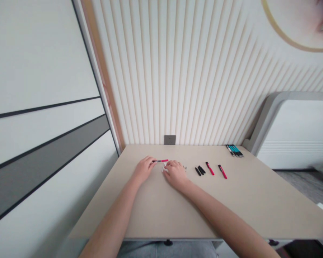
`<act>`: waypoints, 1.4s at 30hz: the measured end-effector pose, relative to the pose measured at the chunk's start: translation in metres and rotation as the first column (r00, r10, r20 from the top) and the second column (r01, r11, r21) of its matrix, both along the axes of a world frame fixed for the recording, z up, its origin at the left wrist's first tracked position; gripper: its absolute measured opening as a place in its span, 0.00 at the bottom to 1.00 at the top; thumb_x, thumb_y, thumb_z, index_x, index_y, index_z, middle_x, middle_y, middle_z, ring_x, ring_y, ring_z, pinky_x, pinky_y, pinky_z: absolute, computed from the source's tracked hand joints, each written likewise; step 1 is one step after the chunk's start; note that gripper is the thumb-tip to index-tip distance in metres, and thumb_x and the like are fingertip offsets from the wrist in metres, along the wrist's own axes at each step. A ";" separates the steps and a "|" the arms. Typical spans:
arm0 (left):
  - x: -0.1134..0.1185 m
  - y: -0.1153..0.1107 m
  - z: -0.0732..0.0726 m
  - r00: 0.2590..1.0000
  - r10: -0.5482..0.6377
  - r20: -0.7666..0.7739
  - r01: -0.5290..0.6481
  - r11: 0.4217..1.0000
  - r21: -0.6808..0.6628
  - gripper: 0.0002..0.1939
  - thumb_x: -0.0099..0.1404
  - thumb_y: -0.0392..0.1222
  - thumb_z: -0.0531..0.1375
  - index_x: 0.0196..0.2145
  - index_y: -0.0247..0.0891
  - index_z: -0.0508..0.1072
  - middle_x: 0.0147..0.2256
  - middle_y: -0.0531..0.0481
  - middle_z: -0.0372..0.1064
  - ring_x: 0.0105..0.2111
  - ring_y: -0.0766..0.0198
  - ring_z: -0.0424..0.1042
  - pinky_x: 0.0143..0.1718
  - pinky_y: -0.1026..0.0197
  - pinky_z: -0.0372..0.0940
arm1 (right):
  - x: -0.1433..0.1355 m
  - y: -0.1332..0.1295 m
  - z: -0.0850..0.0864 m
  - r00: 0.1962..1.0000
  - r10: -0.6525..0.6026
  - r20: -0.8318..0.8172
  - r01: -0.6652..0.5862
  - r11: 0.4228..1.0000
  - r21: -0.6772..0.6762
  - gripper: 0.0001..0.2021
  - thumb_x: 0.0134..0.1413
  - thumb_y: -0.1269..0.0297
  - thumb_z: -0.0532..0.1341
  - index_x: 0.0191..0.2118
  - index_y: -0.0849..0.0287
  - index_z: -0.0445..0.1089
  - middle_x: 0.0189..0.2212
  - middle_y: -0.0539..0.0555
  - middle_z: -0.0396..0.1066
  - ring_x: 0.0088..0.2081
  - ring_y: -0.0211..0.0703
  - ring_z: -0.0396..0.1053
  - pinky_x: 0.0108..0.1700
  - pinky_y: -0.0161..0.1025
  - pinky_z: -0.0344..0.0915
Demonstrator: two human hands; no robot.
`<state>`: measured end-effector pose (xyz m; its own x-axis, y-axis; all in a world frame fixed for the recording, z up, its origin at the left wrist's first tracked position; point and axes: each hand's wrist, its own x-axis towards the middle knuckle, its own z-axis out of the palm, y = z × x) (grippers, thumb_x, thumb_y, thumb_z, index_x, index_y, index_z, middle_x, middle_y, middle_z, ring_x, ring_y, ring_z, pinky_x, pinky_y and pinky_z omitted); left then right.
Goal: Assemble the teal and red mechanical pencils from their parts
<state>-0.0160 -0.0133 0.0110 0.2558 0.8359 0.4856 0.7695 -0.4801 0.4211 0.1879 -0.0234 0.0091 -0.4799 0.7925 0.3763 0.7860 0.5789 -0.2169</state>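
My left hand (pixel 144 168) pinches one end of a red-and-black pen (pixel 164 160), which points to the right just above the desk. Close by on the right, my right hand (pixel 176 173) is low over the desk with its fingers curled down. Small white pieces (pixel 165 166) show at its fingertips; what exactly its fingers hold is hidden. Some small grey bits (pixel 185 167) peek out beyond its far side. To the right lie several short black pen parts (pixel 200 170), then one red pen with a black end (pixel 210 168) and another red pen (pixel 223 171).
A row of teal, white and black pens (pixel 234 151) lies at the desk's back right corner. The beige desk (pixel 156 215) meets a ribbed wall with a dark socket (pixel 169 139). A white cabinet stands left, a grey headboard (pixel 269 118) right.
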 end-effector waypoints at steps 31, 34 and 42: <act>0.009 0.004 -0.008 0.996 -0.076 0.053 0.078 0.996 -0.035 0.09 0.67 0.42 0.54 0.38 0.39 0.73 0.36 0.48 0.70 0.36 0.61 0.69 0.40 0.59 0.63 | 0.047 0.016 -0.007 0.921 -0.078 -0.383 0.023 0.989 -0.145 0.09 0.60 0.66 0.55 0.38 0.57 0.74 0.35 0.53 0.76 0.35 0.41 0.70 0.41 0.36 0.61; 0.012 0.002 -0.005 0.993 -0.111 0.048 0.112 0.994 -0.016 0.09 0.68 0.43 0.54 0.39 0.39 0.72 0.35 0.49 0.69 0.35 0.62 0.69 0.39 0.60 0.63 | 0.052 0.020 -0.008 0.880 -0.066 -0.471 0.009 0.993 -0.121 0.08 0.57 0.68 0.57 0.40 0.57 0.73 0.36 0.53 0.75 0.34 0.40 0.70 0.41 0.37 0.62; 0.016 -0.001 -0.001 0.987 -0.156 0.033 0.155 0.988 0.017 0.10 0.68 0.45 0.54 0.39 0.39 0.72 0.34 0.49 0.69 0.35 0.62 0.69 0.39 0.60 0.64 | 0.048 0.011 0.000 0.851 -0.016 -0.525 -0.036 0.995 -0.088 0.09 0.57 0.67 0.57 0.42 0.57 0.73 0.36 0.54 0.75 0.34 0.40 0.70 0.41 0.39 0.65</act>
<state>-0.0004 -0.0143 0.0095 0.3653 0.7804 0.5075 0.6705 -0.5988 0.4381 0.2358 -0.0129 0.0087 -0.2392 0.8318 0.5008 0.5345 0.5434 -0.6473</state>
